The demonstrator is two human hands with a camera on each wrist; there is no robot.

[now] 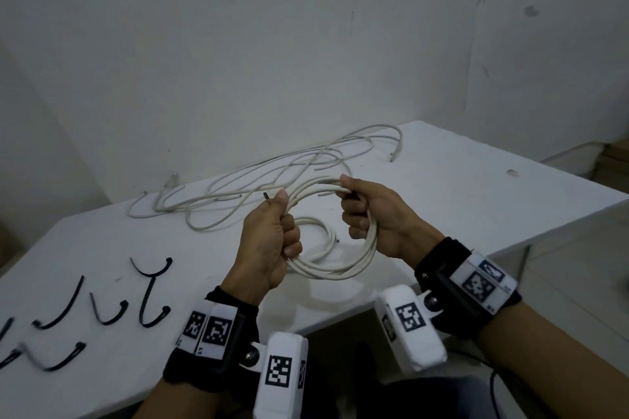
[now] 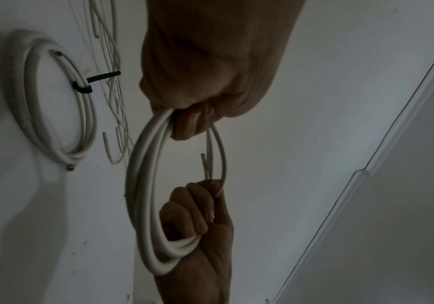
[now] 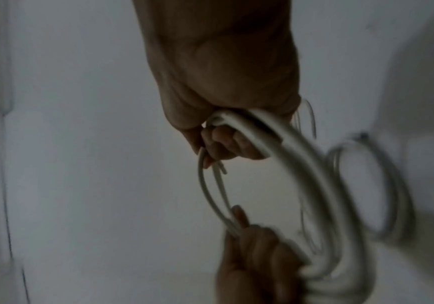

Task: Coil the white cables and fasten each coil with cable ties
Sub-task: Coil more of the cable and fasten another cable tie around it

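Observation:
I hold a coil of white cable (image 1: 340, 270) above the table with both hands. My left hand (image 1: 272, 238) grips its left side in a fist, thumb on top. On the right side, my right hand (image 1: 366, 211) has its fingers curled round the strands. The left wrist view shows the coil (image 2: 143, 185) running from my left hand (image 2: 198, 119) down to my right hand (image 2: 195, 216), with a cut cable end (image 2: 205, 164) sticking out between them. The right wrist view is blurred: coil (image 3: 301, 174), right hand (image 3: 226, 144), left hand (image 3: 252, 259).
Another white coil (image 1: 321, 230) lies on the white table (image 1: 459, 201) under my hands, bound by a black cable tie (image 2: 82, 88). Loose white cables (image 1: 272, 173) sprawl toward the far edge. Several black cable ties (image 1: 149, 289) lie at the near left. The table's near edge runs below my wrists.

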